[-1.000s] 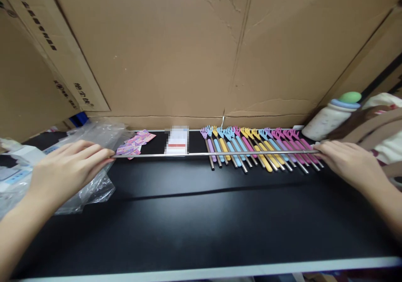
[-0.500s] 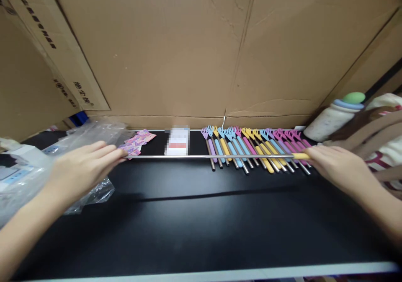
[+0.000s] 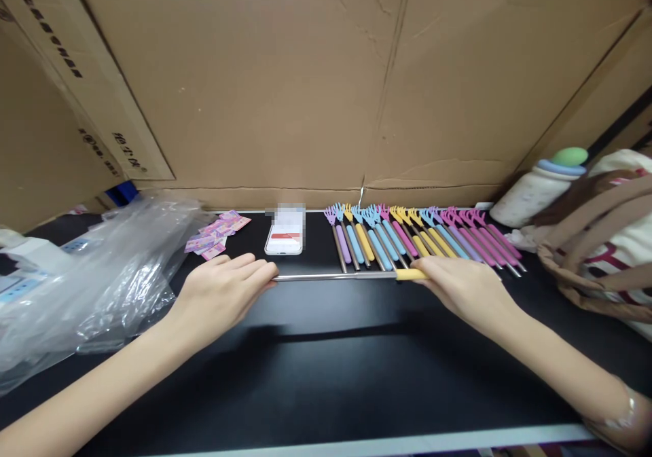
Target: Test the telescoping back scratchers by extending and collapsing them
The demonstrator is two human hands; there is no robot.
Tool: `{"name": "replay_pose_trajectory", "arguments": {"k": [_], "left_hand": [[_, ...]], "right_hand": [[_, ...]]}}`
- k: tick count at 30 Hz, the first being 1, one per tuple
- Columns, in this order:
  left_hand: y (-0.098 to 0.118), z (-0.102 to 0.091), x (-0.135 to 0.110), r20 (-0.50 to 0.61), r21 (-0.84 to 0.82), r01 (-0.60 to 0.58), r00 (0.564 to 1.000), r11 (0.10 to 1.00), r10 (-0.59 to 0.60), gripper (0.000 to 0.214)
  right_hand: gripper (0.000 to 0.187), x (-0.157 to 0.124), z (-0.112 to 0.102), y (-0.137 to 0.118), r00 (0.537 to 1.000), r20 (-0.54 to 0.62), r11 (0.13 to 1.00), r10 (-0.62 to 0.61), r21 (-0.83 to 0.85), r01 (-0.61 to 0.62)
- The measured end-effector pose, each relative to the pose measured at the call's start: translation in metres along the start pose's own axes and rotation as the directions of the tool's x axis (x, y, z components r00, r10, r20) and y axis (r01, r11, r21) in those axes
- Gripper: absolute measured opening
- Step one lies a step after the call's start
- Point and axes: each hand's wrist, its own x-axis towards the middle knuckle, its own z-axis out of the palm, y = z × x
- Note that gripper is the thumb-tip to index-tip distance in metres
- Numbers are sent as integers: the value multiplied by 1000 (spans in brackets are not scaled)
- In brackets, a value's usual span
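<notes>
Between my hands a telescopic back scratcher (image 3: 331, 277) is held level above the black table, its thin metal rod partly drawn out. My left hand (image 3: 224, 287) is closed around its left end, so the claw is hidden in the fingers. On the other end, my right hand (image 3: 461, 287) grips the yellow handle sleeve, part of which shows beside the fingers. Just behind my right hand lies a row of back scratchers (image 3: 387, 240) with pink, yellow, blue and purple claws and grips, claws toward the cardboard.
A phone (image 3: 285, 233) lies at the back, with small pink-purple cards (image 3: 219, 233) beside it. Clear plastic bags (image 3: 117, 273) cover the left side. At right stand a white bottle (image 3: 534, 192) and a brown-and-white bag (image 3: 601, 246). Cardboard (image 3: 275, 90) walls the rear.
My hands have come closer together, and the back scratcher's rod has become much shorter. Both hands and the rod now sit slightly nearer to me.
</notes>
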Motion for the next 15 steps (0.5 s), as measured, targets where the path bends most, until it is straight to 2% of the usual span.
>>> {"name": "replay_pose_trajectory", "arguments": {"k": [3, 7, 11, 15], "left_hand": [[9, -2, 3, -16, -44, -21, 1000, 999, 20, 25], [31, -7, 16, -50, -108, -104, 994, 989, 100, 25], [39, -8, 23, -66, -85, -54, 997, 995, 49, 25], [40, 2, 23, -31, -153, -36, 999, 988, 31, 27]], "right_hand": [[33, 3, 1, -16, 1000, 19, 998, -12, 56, 11], [30, 15, -5, -43, 995, 4, 990, -99, 101, 98], [26, 26, -12, -52, 998, -23, 996, -64, 57, 65], [21, 32, -9, -56, 996, -6, 995, -89, 41, 89]]}}
